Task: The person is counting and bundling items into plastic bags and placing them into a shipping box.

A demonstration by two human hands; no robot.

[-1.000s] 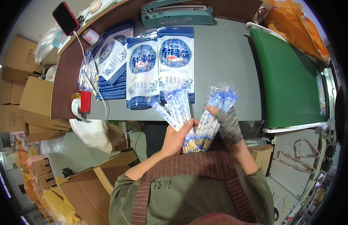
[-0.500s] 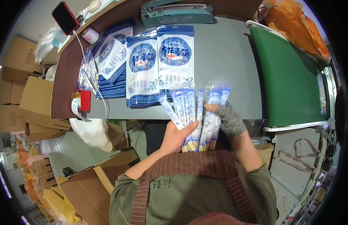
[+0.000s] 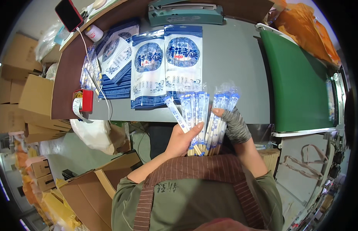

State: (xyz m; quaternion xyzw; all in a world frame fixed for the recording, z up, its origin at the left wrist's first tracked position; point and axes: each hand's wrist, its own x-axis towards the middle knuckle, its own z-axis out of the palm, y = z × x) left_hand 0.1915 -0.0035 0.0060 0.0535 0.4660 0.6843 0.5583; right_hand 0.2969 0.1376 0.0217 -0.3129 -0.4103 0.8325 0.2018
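Just over the table's near edge, my left hand [image 3: 179,139] is closed round a fanned bunch of wrapped chopsticks [image 3: 194,111], its thumb lying across them. One pair leans out to the left of that bunch. My right hand [image 3: 233,124], in a grey fingerless sleeve, grips a second bunch of wrapped chopsticks [image 3: 216,125] close beside the first. A gap separates the two bunches at their blue upper ends, while their bare wooden tips come together below. Beyond them, two blue-and-white printed pouches [image 3: 148,69] lie flat side by side.
More pouches [image 3: 116,86] are stacked at the left, with loose wrapped chopsticks [image 3: 90,73] beside them. A red tape dispenser [image 3: 87,101] and a charging phone [image 3: 68,15] stand at the left. At the back is a green bag sealer [image 3: 186,15]; a green panel [image 3: 298,81] borders the right.
The gap between the two bunches has widened slightly at the top. The chopsticks in my left hand are spread a little differently. Both hands keep their hold.
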